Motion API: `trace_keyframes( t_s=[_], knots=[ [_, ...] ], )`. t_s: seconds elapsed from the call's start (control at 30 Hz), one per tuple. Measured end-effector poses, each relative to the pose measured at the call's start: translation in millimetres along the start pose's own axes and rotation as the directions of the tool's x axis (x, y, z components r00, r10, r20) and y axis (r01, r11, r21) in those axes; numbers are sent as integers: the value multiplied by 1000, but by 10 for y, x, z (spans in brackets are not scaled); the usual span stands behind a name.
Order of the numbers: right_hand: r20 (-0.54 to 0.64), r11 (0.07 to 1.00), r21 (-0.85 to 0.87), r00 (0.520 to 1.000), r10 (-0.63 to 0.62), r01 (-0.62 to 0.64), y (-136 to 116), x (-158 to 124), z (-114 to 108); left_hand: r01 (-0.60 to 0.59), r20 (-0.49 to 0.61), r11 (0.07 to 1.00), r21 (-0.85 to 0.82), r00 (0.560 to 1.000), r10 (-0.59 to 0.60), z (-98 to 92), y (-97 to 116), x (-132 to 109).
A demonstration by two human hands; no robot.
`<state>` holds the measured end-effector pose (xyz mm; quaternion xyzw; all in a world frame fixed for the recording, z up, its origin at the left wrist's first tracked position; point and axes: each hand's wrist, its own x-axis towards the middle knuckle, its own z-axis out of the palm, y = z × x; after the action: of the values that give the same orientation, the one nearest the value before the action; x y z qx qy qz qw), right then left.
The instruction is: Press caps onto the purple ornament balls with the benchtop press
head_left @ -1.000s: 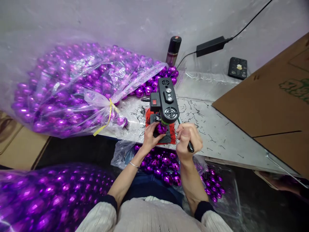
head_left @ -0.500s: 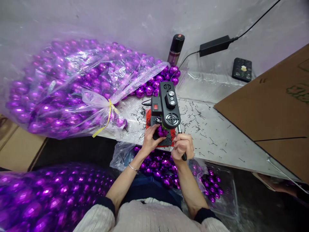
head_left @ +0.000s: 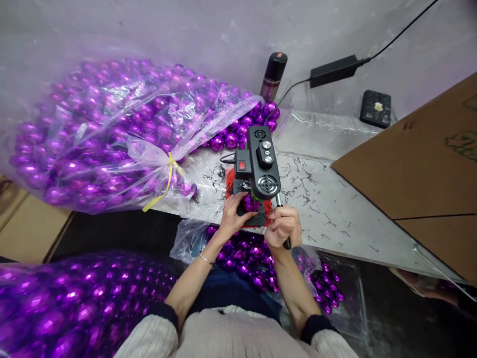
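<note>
A small black machine [head_left: 264,161] with a red switch and round grilles stands near the table's front edge. Beneath its front end sits a shiny purple faceted ball [head_left: 252,203]. My left hand [head_left: 233,215] grips this ball between thumb and fingers from the left side. On the right, my right hand [head_left: 283,226] is closed round the black-gripped lever [head_left: 286,242] of the machine. A red mat [head_left: 230,175] shows under the machine's black base. The top of the ball is hidden by the machine head.
A clear bag of purple balls [head_left: 112,134], tied with yellow, lies at left. More balls [head_left: 257,253] lie at my lap. Behind stand a spray can [head_left: 274,74], a power adapter [head_left: 334,71] and a black case [head_left: 375,108]. A cardboard box [head_left: 417,169] blocks the right; thin dark bits litter the table.
The whole view has shifted very slightly. Both hands keep their holds on the ball and the lever, with no other clear difference.
</note>
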<state>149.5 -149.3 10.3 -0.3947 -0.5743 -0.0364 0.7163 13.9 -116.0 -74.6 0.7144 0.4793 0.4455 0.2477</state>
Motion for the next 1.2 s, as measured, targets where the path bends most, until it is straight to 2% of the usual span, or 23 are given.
trace_keyframes(
  t_s=[0.13,0.23,0.37,0.5,0.57,0.6,0.63,0.7,0.77,0.8,0.9,0.97,1.03,1.1,1.2],
  knots=[
    [48,990,-105,994,100,-95,-228,270,-28,-14,-7,1000,4,1000,14,7,-1,24],
    [76,987,-105,989,127,-118,-313,398,-38,-74,-30,997,17,997,75,-33,38,-27],
    [95,992,-86,991,95,-87,-297,386,-55,-244,-32,964,109,968,249,-181,122,-369],
    [114,995,-69,990,77,-70,-227,267,-96,-436,81,881,186,900,428,-396,156,-867],
    [115,997,-58,991,65,-59,-195,220,-111,-467,126,864,189,884,450,-481,114,-960],
    [116,997,-54,991,60,-54,-183,204,-114,-454,124,870,195,891,437,-512,76,-922],
    [116,997,-51,992,55,-49,-173,193,-114,-418,99,884,209,908,406,-536,28,-816],
    [116,998,-45,992,48,-43,-165,184,-110,-281,-13,928,246,956,293,-564,-87,-402],
    [112,998,-44,993,46,-41,-170,183,-105,-89,-160,964,252,978,132,-562,-207,221],
    [111,998,-46,993,46,-41,-175,182,-104,3,-193,969,245,980,46,-549,-261,569],
    [118,997,-56,992,50,-44,-186,171,-112,209,-202,931,299,967,-153,-463,-359,1529],
    [132,997,-63,990,51,-43,-183,155,-125,197,-122,891,408,980,-160,-384,-362,1972],
    [145,997,-65,988,45,-36,-175,137,-137,137,0,835,533,987,-162,-297,-330,2232],
    [152,997,-65,988,39,-29,-168,125,-142,67,100,774,629,981,-167,-212,-299,2360],
    [146,997,-75,989,34,-23,-167,126,-137,19,148,744,668,976,-159,-111,-290,2422]
  ],
)
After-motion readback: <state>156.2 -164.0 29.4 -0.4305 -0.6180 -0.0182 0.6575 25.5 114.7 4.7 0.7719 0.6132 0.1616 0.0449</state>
